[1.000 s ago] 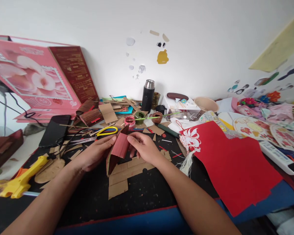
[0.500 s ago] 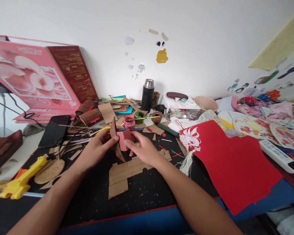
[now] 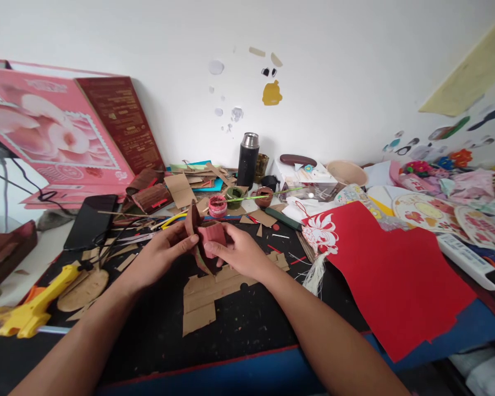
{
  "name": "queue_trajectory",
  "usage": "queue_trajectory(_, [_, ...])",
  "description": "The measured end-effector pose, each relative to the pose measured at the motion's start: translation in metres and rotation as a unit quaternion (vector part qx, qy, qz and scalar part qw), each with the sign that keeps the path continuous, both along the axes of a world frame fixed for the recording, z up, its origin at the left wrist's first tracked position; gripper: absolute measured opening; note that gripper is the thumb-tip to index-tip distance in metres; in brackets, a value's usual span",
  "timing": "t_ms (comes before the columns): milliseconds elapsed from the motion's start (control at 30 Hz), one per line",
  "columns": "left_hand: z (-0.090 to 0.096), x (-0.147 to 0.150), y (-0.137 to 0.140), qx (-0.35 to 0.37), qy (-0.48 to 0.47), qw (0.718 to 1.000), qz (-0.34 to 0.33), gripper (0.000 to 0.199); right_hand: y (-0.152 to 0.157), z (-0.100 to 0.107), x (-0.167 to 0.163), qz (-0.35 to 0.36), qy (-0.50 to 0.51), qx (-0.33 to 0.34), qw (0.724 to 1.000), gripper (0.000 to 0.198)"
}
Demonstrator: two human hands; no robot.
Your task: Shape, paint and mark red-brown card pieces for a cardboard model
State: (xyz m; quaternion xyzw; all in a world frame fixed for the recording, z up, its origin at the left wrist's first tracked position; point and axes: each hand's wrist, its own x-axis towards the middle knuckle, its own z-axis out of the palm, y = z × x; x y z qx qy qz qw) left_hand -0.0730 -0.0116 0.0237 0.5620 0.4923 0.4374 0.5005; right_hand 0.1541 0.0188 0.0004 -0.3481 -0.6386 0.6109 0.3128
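- Writing covers the dark red panel [image 3: 117,118] leaning on the wall beside the pink flower-print box [image 3: 53,132], but the gold lines are too small to read; no brand shows anywhere else.
- Left hand [image 3: 160,256] pinches the brown edge of a folded cardboard piece [image 3: 204,239] between thumb and fingertips, the fingers curled close together.
- Right hand [image 3: 239,253] grips the same piece from the other side, thumb pressed on its reddish painted face, remaining fingers tucked underneath.
- The folded piece is held just above the black mat [image 3: 231,324], roughly over a flat strip-built cardboard sheet [image 3: 214,289] that lies on the mat near both wrists.
- Open mat lies toward the person, between the forearms and along the blue table edge [image 3: 247,371]; the far side is crowded with scraps.
- To the right, one large red paper sheet [image 3: 391,275] with a white cut-out flower [image 3: 322,234] overhangs the mat's edge, well apart from the hands.
- To the left, one yellow glue gun [image 3: 37,305] lies near the mat's corner, and one black phone [image 3: 91,220] sits further back.
- Behind the hands stand one black flask [image 3: 248,159] and three small paint pots: pink [image 3: 218,205], green [image 3: 234,196] and brown [image 3: 264,196].
- One pair of yellow-handled scissors [image 3: 174,219] shows partly behind the left hand.
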Motion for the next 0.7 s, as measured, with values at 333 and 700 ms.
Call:
queue_trajectory(333, [-0.012,-0.011,-0.004,-0.013,-0.144,0.989,-0.01,0.05,-0.005,0.014,0.003,0.013,-0.005,0.044,0.999,0.067])
queue_trajectory(700, [-0.016,-0.017,-0.002,0.004,-0.159,0.986,-0.056,0.046,-0.003,0.016,0.007,0.017,-0.009,0.031,0.999,0.06])
